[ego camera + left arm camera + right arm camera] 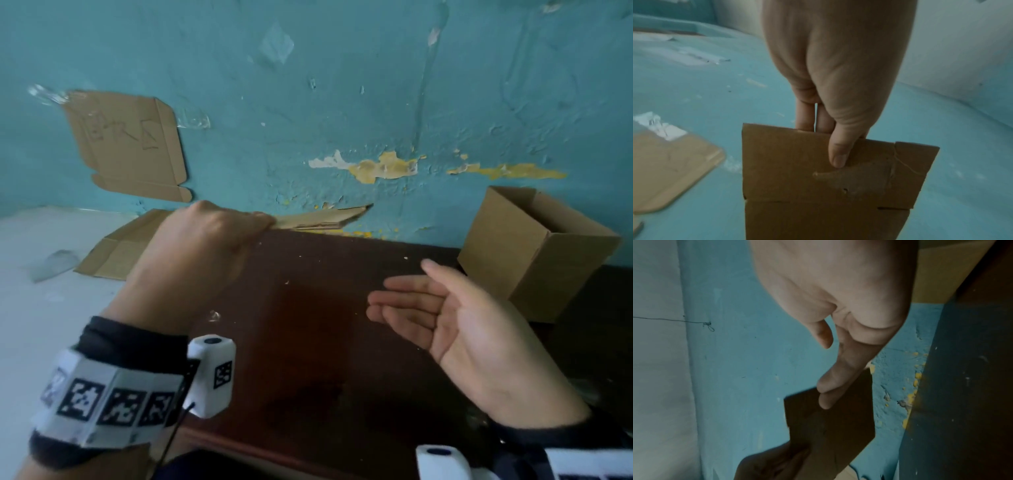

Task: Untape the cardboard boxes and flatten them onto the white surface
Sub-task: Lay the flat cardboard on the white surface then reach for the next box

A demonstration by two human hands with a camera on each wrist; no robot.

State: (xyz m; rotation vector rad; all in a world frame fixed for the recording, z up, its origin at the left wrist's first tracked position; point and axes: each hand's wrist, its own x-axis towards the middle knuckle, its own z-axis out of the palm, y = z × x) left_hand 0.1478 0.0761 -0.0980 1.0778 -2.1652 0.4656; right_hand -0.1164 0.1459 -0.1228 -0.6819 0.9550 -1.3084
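My left hand [205, 236] pinches a flattened cardboard box [322, 217] and holds it in the air near the teal wall, seen edge-on in the head view. In the left wrist view the thumb [838, 154] presses on the flat brown panel [818, 178] with fingers behind it. My right hand [428, 308] hovers open over the dark table, palm up, holding nothing. In the right wrist view its straight fingers [830, 386] point toward the held cardboard [828, 426]. An upright open cardboard box [534, 250] stands at the right against the wall.
Another flattened box [116, 250] lies on the white surface [41, 325] at left, beside a scrap of clear tape [51, 263]. A cardboard piece [126, 144] is taped to the teal wall. The dark brown table [308, 325] fills the middle.
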